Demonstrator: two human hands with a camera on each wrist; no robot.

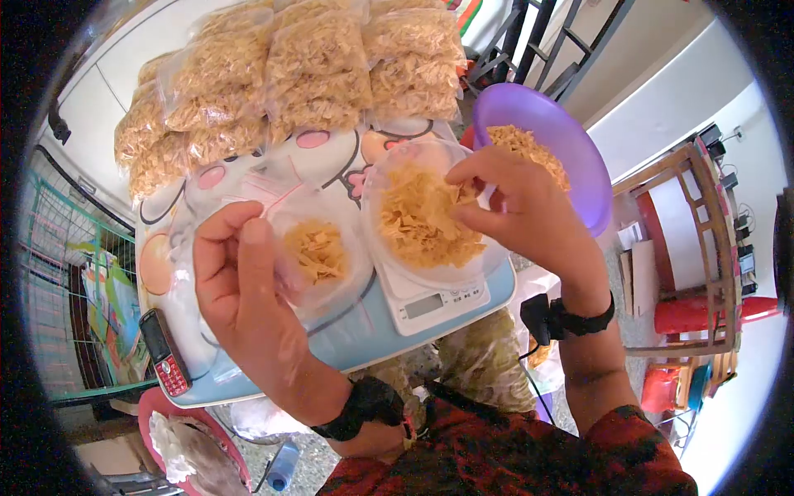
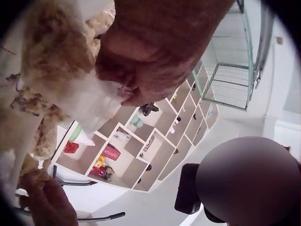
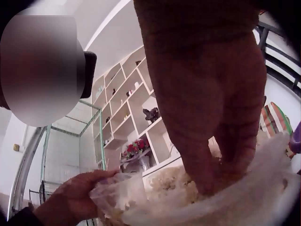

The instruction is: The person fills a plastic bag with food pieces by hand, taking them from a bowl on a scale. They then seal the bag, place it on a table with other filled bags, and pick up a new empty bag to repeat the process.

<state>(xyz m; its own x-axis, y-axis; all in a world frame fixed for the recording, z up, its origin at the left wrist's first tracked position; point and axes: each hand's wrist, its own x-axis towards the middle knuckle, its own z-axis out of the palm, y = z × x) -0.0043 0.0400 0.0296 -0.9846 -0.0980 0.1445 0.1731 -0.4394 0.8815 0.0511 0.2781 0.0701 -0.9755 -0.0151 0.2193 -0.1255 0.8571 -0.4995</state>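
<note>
Along the worktop's [image 1: 351, 335] near edge, flakes [image 1: 465, 195] pinched by the right hand [image 1: 527, 211] above the bowl [image 1: 497, 263] could be spilled if the bag [image 1: 343, 277] gripped by the left hand [image 1: 248, 285] is allowed to sag.

You can read no text or numbers here: the marks beside the grey rectangular display [image 1: 424, 306] of your white plastic scale [image 1: 459, 314] and on your red-and-black keypad phone [image 1: 168, 364] are too small.
</note>
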